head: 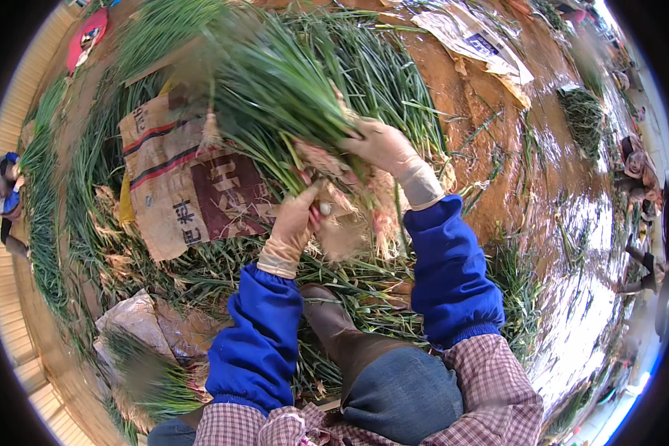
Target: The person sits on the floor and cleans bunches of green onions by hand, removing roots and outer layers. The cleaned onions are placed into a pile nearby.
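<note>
Both hands wear pale, thin gloves below blue sleeve covers. My right hand (384, 148) is closed around a thick bunch of green onions (295, 83). Its long leaves sweep up and to the left, slightly blurred, and its pale roots hang toward me. Lower and to the left, my left hand (298, 220) grips a few onion stalks (276, 167) near their white and reddish bulb ends. A printed woven sack (164, 178) lies left of my hands on the heaped onions. Root ends partly hide the space between the hands.
More green onions (384, 83) lie in a pile beyond my right hand. Loose leaves (362, 279) cover the ground around my boot (326, 312). A small bunch (161, 379) rests lower left. Wet brown ground (479, 145) and a white sack (474, 42) are rightward. A person (5, 189) is far left.
</note>
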{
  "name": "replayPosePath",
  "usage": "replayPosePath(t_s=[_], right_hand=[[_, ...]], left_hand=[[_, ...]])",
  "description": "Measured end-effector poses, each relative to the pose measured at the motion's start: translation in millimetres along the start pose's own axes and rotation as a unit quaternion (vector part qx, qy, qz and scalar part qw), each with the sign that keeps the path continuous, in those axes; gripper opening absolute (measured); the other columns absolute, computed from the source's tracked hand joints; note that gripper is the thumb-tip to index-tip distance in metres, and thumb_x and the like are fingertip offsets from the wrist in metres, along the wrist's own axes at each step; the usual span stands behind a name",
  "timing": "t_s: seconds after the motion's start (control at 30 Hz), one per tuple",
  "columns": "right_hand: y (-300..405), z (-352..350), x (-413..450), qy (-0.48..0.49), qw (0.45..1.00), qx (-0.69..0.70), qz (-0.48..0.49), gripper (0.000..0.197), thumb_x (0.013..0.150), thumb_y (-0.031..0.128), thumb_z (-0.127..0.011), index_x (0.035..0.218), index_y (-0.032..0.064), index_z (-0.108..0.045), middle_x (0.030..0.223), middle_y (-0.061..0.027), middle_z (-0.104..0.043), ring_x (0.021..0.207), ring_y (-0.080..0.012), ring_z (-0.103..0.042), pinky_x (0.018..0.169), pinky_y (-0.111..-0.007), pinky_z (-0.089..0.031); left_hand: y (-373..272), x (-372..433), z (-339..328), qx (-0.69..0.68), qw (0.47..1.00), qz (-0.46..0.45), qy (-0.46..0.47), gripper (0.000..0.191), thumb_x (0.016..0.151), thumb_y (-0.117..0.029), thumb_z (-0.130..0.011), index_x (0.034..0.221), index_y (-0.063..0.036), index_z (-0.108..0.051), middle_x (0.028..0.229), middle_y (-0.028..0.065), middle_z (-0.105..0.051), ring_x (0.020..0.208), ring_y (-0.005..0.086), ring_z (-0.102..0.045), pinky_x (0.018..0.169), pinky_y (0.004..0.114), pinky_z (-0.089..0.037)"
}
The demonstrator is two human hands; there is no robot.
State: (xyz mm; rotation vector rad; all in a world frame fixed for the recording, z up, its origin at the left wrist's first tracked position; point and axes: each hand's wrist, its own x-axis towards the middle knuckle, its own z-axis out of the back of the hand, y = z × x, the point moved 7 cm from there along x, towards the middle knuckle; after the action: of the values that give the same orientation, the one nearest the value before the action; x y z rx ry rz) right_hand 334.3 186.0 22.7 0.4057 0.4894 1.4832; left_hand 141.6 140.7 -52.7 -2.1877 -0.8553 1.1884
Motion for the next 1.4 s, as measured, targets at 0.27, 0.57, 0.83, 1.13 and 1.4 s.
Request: replayPosePath(t_s=[0.27, 0.57, 0.83, 1.13, 1.4], right_hand=[[34.5, -30.9, -118.2, -0.108, 0.990, -0.067, -0.066, 0.033, 0.090, 0.034, -0.067, 0.107, 0.0073, -0.060, 0.091, -0.0152, -0.066, 0.076, -0.0313, -0.066, 0.059, -0.042, -0.051], [70.8, -111.3, -179.1, 0.042, 0.881, 0.419, -0.217, 0.017, 0.095, 0.013, -0.062, 0.101, -0.0007, -0.069, 0.076, 0.0020, -0.059, 0.067, -0.0058, -0.052, 0.058, -0.020, -0.042], [77.0, -135.0, -148.8, -0.004, 0.899, 0.426, -0.099, 0.037, 0.099, 0.027, -0.060, 0.126, 0.0023, -0.061, 0.113, -0.0091, -0.066, 0.102, -0.0156, -0.061, 0.091, -0.028, -0.048], [82.8, -136.6, -191.0, 0.186, 0.902, 0.350, -0.172, 0.021, 0.093, 0.019, -0.067, 0.101, -0.0002, -0.072, 0.087, -0.0019, -0.069, 0.082, -0.0097, -0.061, 0.077, -0.025, -0.049], [114.7, -173.2, -206.9, 0.301, 0.890, 0.310, -0.144, 0.048, 0.088, 0.020, -0.072, 0.131, 0.0020, -0.058, 0.110, -0.0123, -0.070, 0.101, -0.0186, -0.066, 0.088, -0.031, -0.052]], left_hand=[[24.2, -78.8, 50.6, -0.029, 0.996, -0.077, -0.032, 0.033, 0.096, -0.030, -0.064, 0.116, -0.0029, -0.066, 0.087, 0.0014, -0.067, 0.068, 0.0059, -0.059, 0.056, 0.020, -0.049], [54.2, -109.3, 67.7, -0.083, 0.996, 0.030, 0.021, 0.019, 0.092, -0.014, -0.070, 0.107, -0.0030, -0.068, 0.081, -0.0018, -0.063, 0.069, 0.0086, -0.056, 0.060, 0.022, -0.047], [75.3, -129.3, 72.3, -0.204, 0.976, 0.050, 0.053, 0.035, 0.097, -0.018, -0.062, 0.126, 0.0011, -0.057, 0.110, 0.0113, -0.068, 0.098, 0.0233, -0.068, 0.088, 0.037, -0.057], [64.5, -145.7, 116.4, -0.193, 0.964, 0.118, 0.143, 0.027, 0.099, -0.020, -0.057, 0.117, 0.0009, -0.058, 0.081, 0.0061, -0.061, 0.070, 0.0185, -0.063, 0.068, 0.033, -0.056], [48.7, -150.9, 126.2, -0.108, 0.989, 0.086, 0.059, 0.022, 0.100, -0.014, -0.054, 0.116, 0.0003, -0.060, 0.098, 0.0105, -0.068, 0.085, 0.0203, -0.068, 0.074, 0.032, -0.057]])
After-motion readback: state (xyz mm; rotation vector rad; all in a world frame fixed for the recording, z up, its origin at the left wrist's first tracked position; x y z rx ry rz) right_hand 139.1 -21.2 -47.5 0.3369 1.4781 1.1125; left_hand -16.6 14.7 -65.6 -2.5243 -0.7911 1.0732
